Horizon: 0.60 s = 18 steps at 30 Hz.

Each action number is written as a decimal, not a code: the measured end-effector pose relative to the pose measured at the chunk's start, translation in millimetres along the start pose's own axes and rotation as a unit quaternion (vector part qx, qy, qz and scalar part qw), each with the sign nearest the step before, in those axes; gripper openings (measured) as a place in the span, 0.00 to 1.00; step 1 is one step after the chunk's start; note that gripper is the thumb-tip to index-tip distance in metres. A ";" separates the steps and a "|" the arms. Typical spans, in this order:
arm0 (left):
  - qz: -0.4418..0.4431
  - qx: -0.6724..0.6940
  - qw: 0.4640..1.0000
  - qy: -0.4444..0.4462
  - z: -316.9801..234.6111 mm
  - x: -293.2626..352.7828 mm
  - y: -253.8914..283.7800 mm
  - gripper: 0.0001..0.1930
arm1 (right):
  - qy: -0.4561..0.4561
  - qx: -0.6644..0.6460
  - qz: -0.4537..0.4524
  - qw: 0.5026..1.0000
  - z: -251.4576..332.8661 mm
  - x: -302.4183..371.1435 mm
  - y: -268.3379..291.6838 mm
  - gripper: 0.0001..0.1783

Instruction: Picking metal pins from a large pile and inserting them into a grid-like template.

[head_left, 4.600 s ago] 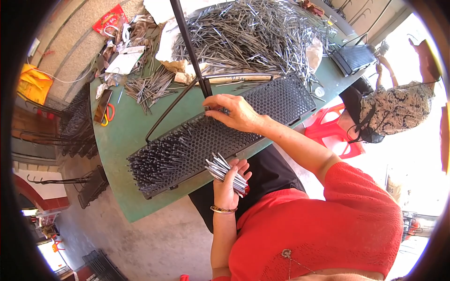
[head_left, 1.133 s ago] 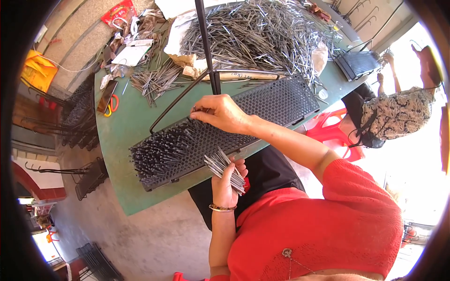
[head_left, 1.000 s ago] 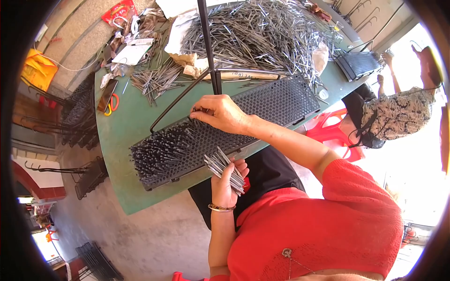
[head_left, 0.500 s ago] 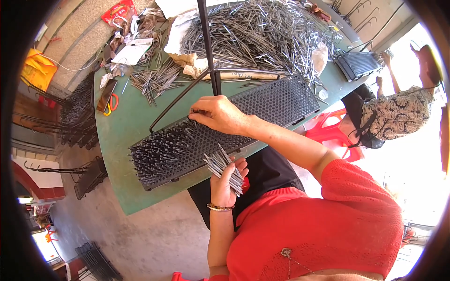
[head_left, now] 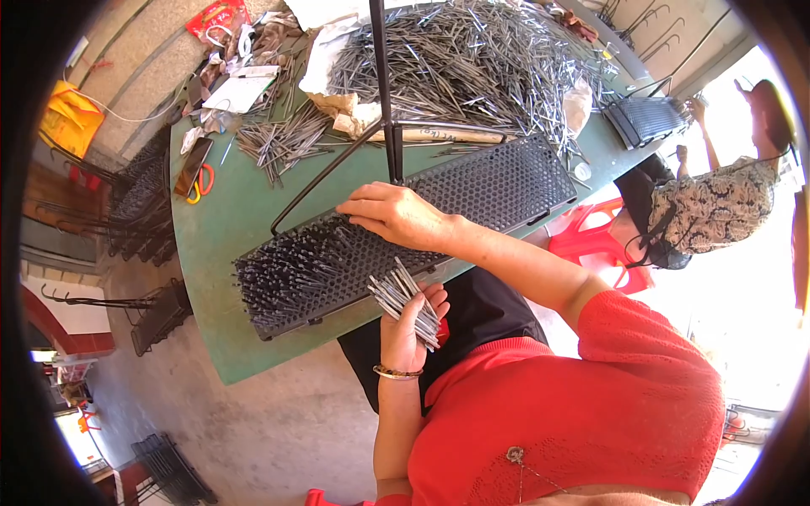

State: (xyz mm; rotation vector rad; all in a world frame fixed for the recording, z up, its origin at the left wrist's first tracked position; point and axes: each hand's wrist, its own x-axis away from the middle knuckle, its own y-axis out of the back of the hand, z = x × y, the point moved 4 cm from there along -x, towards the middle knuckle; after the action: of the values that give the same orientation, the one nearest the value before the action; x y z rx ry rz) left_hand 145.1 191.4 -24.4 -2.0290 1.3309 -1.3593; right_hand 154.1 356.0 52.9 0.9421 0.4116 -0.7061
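Observation:
My left hand (head_left: 403,341) is closed around a bundle of thin grey metal rods (head_left: 393,295), held just in front of the black perforated rack (head_left: 472,184). The rack lies along the table's near side; rods stand packed upright in the holes of its left part (head_left: 283,274), while the holes at its right show bare. Over the middle of the rack is my right hand (head_left: 395,215), fingers pressed together at the edge of the filled part. Its fingertips hide whatever they pinch. A black metal handle frame (head_left: 384,93) rises behind the rack.
On the green table (head_left: 211,320) lie a large heap of loose rods (head_left: 464,63), a smaller pile (head_left: 283,139) and orange-handled scissors (head_left: 205,181). Another black rack (head_left: 645,118) stands at the far right, by a seated co-worker (head_left: 717,202). More racks (head_left: 164,316) stand at the left.
My right hand has shifted slightly down and its fingers have straightened a little over the rack. The left hand with its rods has barely moved.

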 end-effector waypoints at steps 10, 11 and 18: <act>0.004 -0.005 1.000 0.016 -2.9 3.1 -3.3 0.15 | 0.032 0.053 -0.027 0.998 17.2 6.9 9.2 0.11; 0.004 -0.012 1.000 0.008 -4.9 3.8 -4.1 0.15 | -0.012 0.014 -0.050 0.999 18.4 9.5 15.0 0.11; 0.025 -0.028 0.998 -0.041 -14.3 8.7 -14.1 0.15 | -0.302 -0.164 0.181 0.921 22.4 48.7 18.6 0.18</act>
State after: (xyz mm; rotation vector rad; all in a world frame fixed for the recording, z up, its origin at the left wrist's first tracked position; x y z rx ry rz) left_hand 140.7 193.7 -3.1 -2.0497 1.3883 -1.2175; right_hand 202.2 326.6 46.4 0.4256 -0.1913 -0.5294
